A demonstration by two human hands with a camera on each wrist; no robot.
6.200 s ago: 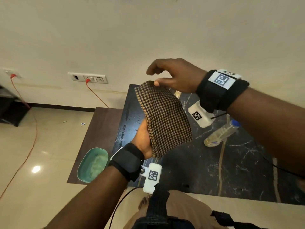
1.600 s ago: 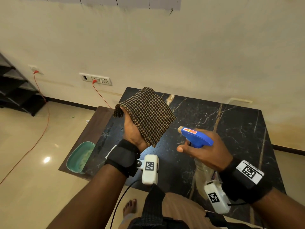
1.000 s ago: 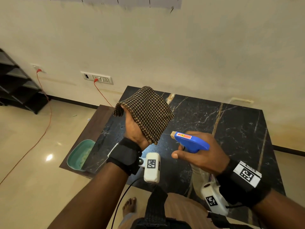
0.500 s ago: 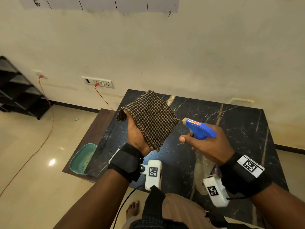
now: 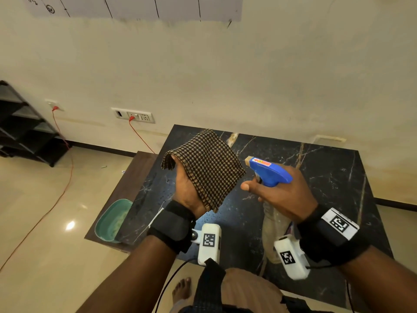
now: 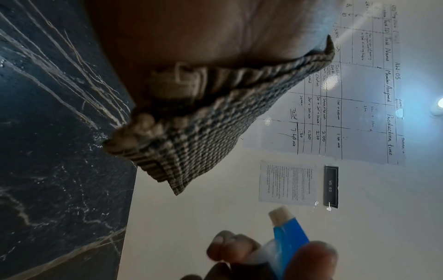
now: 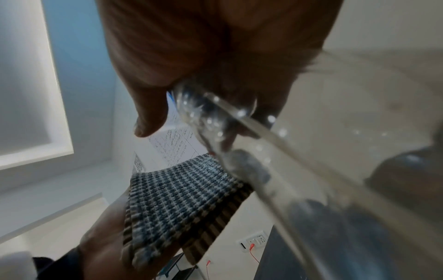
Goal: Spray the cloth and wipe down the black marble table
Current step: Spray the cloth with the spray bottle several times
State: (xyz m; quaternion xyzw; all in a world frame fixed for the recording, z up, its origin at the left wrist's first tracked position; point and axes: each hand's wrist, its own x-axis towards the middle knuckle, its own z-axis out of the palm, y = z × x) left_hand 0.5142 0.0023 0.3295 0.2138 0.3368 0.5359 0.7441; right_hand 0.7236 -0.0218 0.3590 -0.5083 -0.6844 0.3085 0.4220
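My left hand [image 5: 186, 190] holds a folded brown checked cloth [image 5: 207, 168] upright above the black marble table [image 5: 327, 177]. The cloth drapes over the fingers and hides them. My right hand [image 5: 277, 195] grips a spray bottle by its blue trigger head [image 5: 268, 172], and the clear body [image 5: 273, 231] hangs below the hand. The nozzle points left at the cloth, a short gap away. The left wrist view shows the cloth edge [image 6: 199, 144] and the blue head [image 6: 290, 238] below it. In the right wrist view the clear bottle [image 7: 239, 144] is close up, with the cloth [image 7: 177, 199] beyond it.
A green basin [image 5: 112, 220] sits on a lower brown wooden surface [image 5: 137, 170] left of the marble top. A wall socket [image 5: 135, 116] with a red cable is behind. A black rack [image 5: 24, 127] stands at far left. My bare foot [image 5: 181, 290] is by the near edge.
Since six seconds ago my right hand has left the cloth and lifted the spray bottle off the table. Over the last second the nozzle rose closer to the cloth.
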